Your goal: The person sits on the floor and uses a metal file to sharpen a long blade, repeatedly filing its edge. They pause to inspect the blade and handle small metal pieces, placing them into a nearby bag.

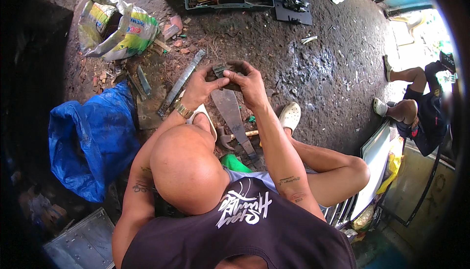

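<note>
The left hand [205,87] and right hand [248,84] meet above the dirt ground [350,49], thumbs and fingers pinching a small dark piece [219,70] between them; its far side is hidden. A wide flat blade [228,110] points away from the body just below the hands, beside a hammer [225,139]. A metal bar [182,82] lies left of them. Toward the ground's left edge sits a blue sack [93,137]; near its far edge, a toolbox [230,7].
</note>
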### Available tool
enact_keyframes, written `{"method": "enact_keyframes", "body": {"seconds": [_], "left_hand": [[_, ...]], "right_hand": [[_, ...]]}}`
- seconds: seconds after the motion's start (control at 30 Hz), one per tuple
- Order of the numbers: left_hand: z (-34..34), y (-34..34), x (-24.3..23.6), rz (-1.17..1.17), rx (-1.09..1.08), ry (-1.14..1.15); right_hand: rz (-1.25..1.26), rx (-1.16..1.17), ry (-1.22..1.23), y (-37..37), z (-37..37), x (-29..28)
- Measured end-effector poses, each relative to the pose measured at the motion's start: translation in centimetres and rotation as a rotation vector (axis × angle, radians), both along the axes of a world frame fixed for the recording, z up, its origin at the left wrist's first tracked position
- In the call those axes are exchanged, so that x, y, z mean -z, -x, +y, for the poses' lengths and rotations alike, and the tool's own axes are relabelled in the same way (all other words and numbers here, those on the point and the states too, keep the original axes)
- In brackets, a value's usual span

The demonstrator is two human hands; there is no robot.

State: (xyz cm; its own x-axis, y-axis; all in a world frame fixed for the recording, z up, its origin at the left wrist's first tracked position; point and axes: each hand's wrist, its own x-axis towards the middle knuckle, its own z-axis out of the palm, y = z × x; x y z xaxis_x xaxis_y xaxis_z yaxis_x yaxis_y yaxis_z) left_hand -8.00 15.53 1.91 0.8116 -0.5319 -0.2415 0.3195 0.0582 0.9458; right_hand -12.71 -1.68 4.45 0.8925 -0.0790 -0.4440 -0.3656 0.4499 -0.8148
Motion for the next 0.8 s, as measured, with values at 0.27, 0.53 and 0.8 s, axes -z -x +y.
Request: {"method": "enact_keyframes", "body": {"seconds": [0.27,0.53,0.8], "left_hand": [[0.4,0.1,0.6,0.256,-0.096,0.035],[0.6,0.0,0.1,0.495,-0.061,0.154],[0.3,0.1,0.6,0.252,0.0,0.054]], "right_hand": [[-0.002,-0.201,0.151,0.5,-2.2,-1.3],[0.076,-0.214,0.44,1.5,-3.2,0.6],[-0.049,-0.132,0.627,2.0,-1.2,1.6]]}}
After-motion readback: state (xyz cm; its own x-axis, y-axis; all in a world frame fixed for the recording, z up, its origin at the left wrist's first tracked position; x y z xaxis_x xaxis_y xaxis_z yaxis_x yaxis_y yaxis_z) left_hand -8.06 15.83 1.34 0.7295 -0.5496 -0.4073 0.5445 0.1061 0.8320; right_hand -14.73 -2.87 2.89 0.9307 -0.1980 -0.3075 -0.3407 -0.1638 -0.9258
